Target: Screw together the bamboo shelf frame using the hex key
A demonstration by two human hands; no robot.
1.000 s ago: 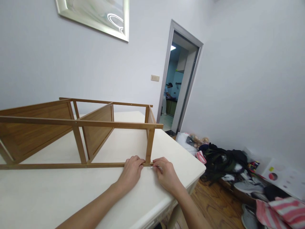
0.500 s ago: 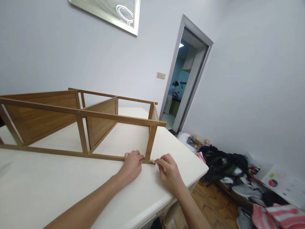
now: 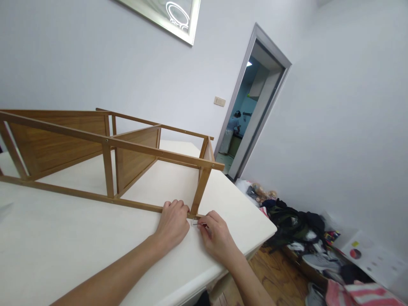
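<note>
A wooden shelf frame (image 3: pixel 108 144) lies on its side on a cream table (image 3: pixel 63 246). My left hand (image 3: pixel 172 223) is closed over the near bottom rail, right beside the frame's end post (image 3: pixel 199 191). My right hand (image 3: pixel 215 238) is pinched on a small metal tool (image 3: pixel 195 222), which looks like a hex key, with its tip at the foot of that post. Both hands rest on the tabletop close to the table's right corner.
A heap of bags, clothes and shoes (image 3: pixel 296 225) lies on the wooden floor to the right. An open doorway (image 3: pixel 251 114) shows another person (image 3: pixel 231 131) standing in the far room. A framed picture (image 3: pixel 165 17) hangs on the wall.
My view has tilted and swung right. My right hand has shifted left, bringing the metal tool closer to the post's foot. My left hand has stayed on the rail.
</note>
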